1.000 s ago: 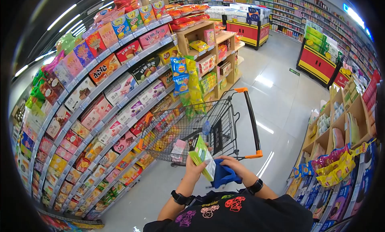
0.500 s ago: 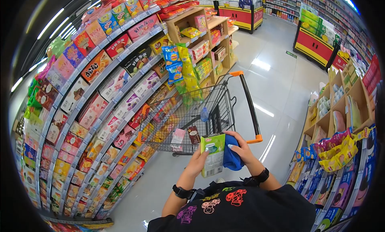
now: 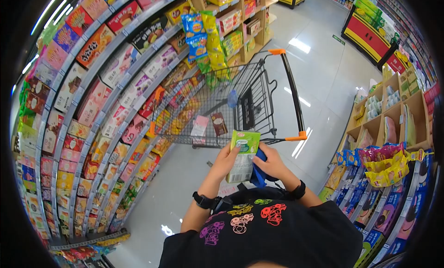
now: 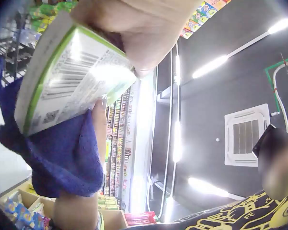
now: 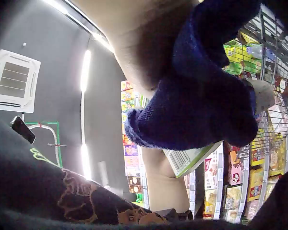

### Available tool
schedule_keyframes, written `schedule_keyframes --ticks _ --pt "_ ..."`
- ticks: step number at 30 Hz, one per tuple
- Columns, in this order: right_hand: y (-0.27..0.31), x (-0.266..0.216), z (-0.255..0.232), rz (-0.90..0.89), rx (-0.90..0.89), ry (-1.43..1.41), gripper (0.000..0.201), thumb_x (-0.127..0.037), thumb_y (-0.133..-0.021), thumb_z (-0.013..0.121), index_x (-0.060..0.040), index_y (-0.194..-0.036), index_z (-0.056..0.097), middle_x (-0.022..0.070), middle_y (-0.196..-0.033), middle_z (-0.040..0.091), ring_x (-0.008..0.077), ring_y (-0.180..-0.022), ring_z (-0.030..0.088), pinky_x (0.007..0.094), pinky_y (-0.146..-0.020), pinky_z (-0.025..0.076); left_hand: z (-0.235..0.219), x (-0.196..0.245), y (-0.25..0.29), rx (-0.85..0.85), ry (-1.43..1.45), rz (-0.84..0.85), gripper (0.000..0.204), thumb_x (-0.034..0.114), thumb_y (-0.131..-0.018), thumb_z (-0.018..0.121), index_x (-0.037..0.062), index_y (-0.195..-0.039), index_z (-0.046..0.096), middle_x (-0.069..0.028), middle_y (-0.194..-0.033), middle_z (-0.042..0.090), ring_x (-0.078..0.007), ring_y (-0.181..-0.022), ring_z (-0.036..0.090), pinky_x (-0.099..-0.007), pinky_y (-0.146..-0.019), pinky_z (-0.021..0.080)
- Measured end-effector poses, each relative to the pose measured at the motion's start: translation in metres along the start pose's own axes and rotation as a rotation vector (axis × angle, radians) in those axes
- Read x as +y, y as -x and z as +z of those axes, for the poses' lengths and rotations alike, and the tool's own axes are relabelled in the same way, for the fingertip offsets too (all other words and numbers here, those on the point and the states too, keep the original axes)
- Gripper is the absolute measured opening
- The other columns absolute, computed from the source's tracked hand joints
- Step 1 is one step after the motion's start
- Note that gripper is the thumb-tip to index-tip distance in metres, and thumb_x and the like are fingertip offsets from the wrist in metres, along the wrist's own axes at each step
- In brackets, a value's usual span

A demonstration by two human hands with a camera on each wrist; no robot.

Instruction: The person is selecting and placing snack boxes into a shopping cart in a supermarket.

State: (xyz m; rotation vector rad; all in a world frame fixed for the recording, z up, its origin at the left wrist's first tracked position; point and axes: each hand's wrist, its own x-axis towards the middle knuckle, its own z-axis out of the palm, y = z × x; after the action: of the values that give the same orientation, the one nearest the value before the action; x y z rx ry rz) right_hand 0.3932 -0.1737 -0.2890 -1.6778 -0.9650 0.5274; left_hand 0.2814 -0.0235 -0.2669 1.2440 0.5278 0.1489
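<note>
In the head view, a green and white box (image 3: 242,153) with a barcode is held upright in front of the body. My left hand (image 3: 224,162) grips its left side, thumb over the printed face. My right hand (image 3: 274,163) holds a bunched blue knitted cloth (image 3: 259,176) against the right edge of the box, its thumb at that edge. From the left wrist, the barcode panel of the box (image 4: 74,79) shows above the cloth (image 4: 69,153). In the right wrist view the cloth (image 5: 192,110) covers much of the box.
A wire shopping cart (image 3: 259,110) stands just ahead, containing a pink box (image 3: 200,127), a brown box (image 3: 218,123) and a bluish bottle (image 3: 232,99). Packed snack shelves (image 3: 99,99) line the left. Wooden bins (image 3: 393,124) and hanging snack bags (image 3: 386,168) stand at right.
The box has turned from a slanted, edge-on pose to show its printed face upward. The cloth has slipped largely behind it, and the head view has tilted down.
</note>
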Motion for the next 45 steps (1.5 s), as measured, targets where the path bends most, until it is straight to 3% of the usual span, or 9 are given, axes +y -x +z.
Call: schedule_keyframes --ticks 5,16,21,23,28,31,34,37,45 --pt "-0.012 0.04 0.018 0.258 0.047 -0.459 0.029 -0.013 -0.083 0.062 -0.001 -0.109 0.058 0.005 -0.092 0.064 0.0124 -0.083 0.059 0.0266 -0.076 0.047 -0.029 -0.028 -0.034 -0.087 -0.218 0.073 0.041 0.024 -0.097 0.042 0.0003 -0.13 0.035 -0.0159 -0.123 0.05 -0.0211 -0.114 0.047 -0.0329 -0.096 0.036" --pt "-0.188 0.099 0.11 0.843 0.108 -0.808 0.026 -0.015 -0.085 0.06 0.0006 -0.106 0.059 0.0075 -0.094 0.064 0.0118 -0.082 0.059 0.0235 -0.073 0.048 -0.177 -0.023 -0.137 0.054 -0.458 0.058 0.044 0.018 -0.089 0.047 0.0003 -0.128 0.037 -0.0241 -0.119 0.052 -0.0358 -0.114 0.05 -0.0401 -0.096 0.038" --pt "-0.277 0.173 0.195 1.013 -0.146 -0.506 0.031 -0.021 -0.088 0.058 0.0008 -0.109 0.059 0.0076 -0.098 0.064 0.0136 -0.087 0.06 0.026 -0.076 0.049 -0.285 -0.041 -0.19 0.091 -0.63 -0.1 0.044 0.017 -0.083 0.049 0.0006 -0.124 0.043 -0.0267 -0.112 0.056 -0.0403 -0.107 0.052 -0.0441 -0.091 0.041" --pt "-0.3 0.203 0.231 1.078 -0.216 -0.804 0.029 -0.021 -0.09 0.056 0.0003 -0.109 0.06 0.0069 -0.093 0.065 0.0153 -0.081 0.062 0.0266 -0.074 0.049 -0.323 -0.079 -0.216 0.134 -0.612 -0.278 0.046 0.019 -0.082 0.051 0.0011 -0.124 0.044 -0.0271 -0.11 0.057 -0.0412 -0.104 0.054 -0.0444 -0.09 0.042" --pt "-0.325 0.266 0.3 0.964 -0.344 -0.133 0.032 -0.026 -0.087 0.059 0.0 -0.105 0.062 0.0089 -0.09 0.065 0.0155 -0.075 0.062 0.0268 -0.068 0.05 -0.385 -0.162 -0.259 0.049 -0.697 -0.436 0.047 0.025 -0.082 0.054 0.0065 -0.125 0.045 -0.024 -0.114 0.058 -0.0384 -0.107 0.055 -0.0419 -0.09 0.044" --pt "-0.329 0.259 0.31 1.126 -0.395 -0.244 0.035 -0.027 -0.09 0.053 -0.0046 -0.116 0.058 0.0088 -0.099 0.063 0.0153 -0.084 0.06 0.0302 -0.067 0.05 -0.386 -0.131 -0.261 0.051 -0.745 -0.575 0.05 0.028 -0.081 0.055 0.0056 -0.124 0.046 -0.0255 -0.115 0.057 -0.039 -0.109 0.054 -0.0415 -0.09 0.044" --pt "-0.315 0.286 0.326 1.218 -0.382 -0.262 0.032 -0.026 -0.089 0.054 -0.0069 -0.115 0.058 0.0069 -0.095 0.063 0.0157 -0.072 0.06 0.0312 -0.059 0.049 -0.393 -0.125 -0.266 0.028 -0.709 -0.604 0.052 0.029 -0.081 0.055 0.0031 -0.125 0.046 -0.021 -0.114 0.059 -0.0345 -0.106 0.057 -0.0388 -0.089 0.044" --pt "-0.318 0.272 0.32 1.285 -0.406 -0.195 0.035 -0.022 -0.086 0.059 -0.0034 -0.115 0.058 0.0084 -0.095 0.064 0.0167 -0.071 0.062 0.0313 -0.061 0.051 -0.424 -0.236 -0.272 -0.04 -0.464 -0.652 0.047 0.027 -0.083 0.053 0.0042 -0.124 0.049 -0.0142 -0.111 0.061 -0.026 -0.101 0.058 -0.0366 -0.086 0.044" --pt "-0.289 0.293 0.322 1.269 -0.275 -0.417 0.038 -0.021 -0.08 0.062 -0.0014 -0.113 0.059 0.0117 -0.097 0.065 0.0191 -0.073 0.063 0.0308 -0.065 0.051 -0.411 -0.212 -0.267 -0.005 -0.262 -0.802 0.041 0.028 -0.087 0.049 0.0054 -0.121 0.054 -0.0068 -0.112 0.06 -0.0197 -0.1 0.055 -0.0341 -0.083 0.044"
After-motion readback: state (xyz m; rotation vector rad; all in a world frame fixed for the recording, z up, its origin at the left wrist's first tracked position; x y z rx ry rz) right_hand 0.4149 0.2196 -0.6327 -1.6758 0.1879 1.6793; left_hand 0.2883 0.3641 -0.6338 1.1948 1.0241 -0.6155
